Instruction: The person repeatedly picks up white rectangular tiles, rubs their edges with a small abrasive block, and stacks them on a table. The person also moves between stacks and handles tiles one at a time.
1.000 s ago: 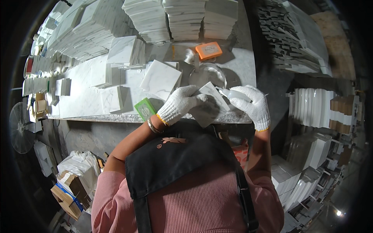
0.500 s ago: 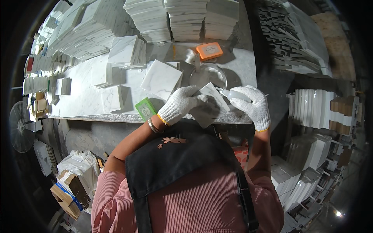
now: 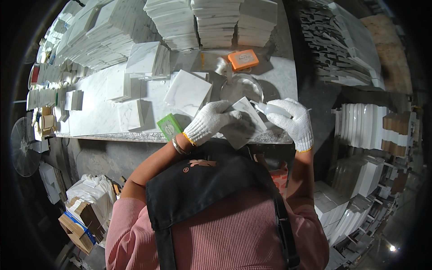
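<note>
My dark apron (image 3: 202, 184) is closest to me, and just past it are my two hands in white gloves. My left hand (image 3: 209, 121) pinches the left side of a square marble tile (image 3: 249, 112), thumb on top; I can't see how my fingers sit under it. My right hand (image 3: 294, 121) is curled around a small white squeeze bottle (image 3: 275, 110), with its thin tip poking out to the left. To do this well, I think I should hold the tile still, because it looks hard and smooth and could slip in a cloth glove. A soft, slow squeeze seems best, so not too much comes out at once. I should also keep my left thumb out of the tip's way.

The tile is between my hands, over the near edge of the table (image 3: 276, 137), with one corner pointing away from me. Its right side is just beside the bottle's tip, but I can't tell if they touch.

Just left of my left hand is a green box (image 3: 169, 127). A bit farther, a pile of marble tiles (image 3: 186, 92) leans there, and a round clear dish (image 3: 258, 87) is right behind my tile. Past the dish is an orange box (image 3: 243, 59), and tall stacks of tiles (image 3: 217, 24) stand at the back.
</note>
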Tool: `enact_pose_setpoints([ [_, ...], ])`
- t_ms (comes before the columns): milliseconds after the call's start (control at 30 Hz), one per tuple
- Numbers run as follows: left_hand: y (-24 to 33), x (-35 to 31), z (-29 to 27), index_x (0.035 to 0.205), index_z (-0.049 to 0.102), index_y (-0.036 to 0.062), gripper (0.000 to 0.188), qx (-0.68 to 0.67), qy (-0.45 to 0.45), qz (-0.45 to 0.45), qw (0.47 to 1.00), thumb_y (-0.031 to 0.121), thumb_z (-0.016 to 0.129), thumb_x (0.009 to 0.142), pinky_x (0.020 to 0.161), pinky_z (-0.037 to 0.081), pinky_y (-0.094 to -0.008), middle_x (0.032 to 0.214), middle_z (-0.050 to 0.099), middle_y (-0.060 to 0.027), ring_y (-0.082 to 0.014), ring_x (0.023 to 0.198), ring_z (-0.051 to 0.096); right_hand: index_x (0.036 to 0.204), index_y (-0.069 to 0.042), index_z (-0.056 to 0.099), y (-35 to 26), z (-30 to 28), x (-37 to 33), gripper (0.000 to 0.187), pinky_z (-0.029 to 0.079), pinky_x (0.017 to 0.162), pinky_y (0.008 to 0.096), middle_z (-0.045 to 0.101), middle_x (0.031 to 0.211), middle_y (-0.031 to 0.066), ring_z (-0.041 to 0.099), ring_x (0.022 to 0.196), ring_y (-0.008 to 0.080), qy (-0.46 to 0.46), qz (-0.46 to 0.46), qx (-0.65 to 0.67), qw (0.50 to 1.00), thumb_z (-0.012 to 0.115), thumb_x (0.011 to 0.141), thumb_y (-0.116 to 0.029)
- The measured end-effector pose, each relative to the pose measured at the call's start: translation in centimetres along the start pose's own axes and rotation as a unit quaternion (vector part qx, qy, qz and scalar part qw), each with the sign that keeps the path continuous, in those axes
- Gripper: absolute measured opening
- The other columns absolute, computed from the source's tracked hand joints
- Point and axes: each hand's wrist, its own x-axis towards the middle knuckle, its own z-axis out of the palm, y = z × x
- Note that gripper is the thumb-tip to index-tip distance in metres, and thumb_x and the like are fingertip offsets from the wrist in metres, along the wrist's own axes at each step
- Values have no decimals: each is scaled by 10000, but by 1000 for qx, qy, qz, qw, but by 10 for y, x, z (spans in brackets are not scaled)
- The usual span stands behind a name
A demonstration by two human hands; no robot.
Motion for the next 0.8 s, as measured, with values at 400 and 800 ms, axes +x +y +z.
enact_pose_setpoints([
  [400,4,-1,0,1057,638,-36,290,-1,-2,-9,1000,211,643,906,724,481,-286,866,645,-63,-114,804,581,959,-54,732,7,2,2,241,523,719,328,696,911,115,671,804,249,-2,16,17,1000,774,746,-160],
  [800,6,0,-1,1088,633,-32,321,42,-8,-10,999,229,640,902,730,491,-311,885,658,-105,-153,811,611,966,-39,726,11,4,7,251,525,729,332,698,918,116,671,819,249,-7,-5,19,1000,777,750,-155],
])
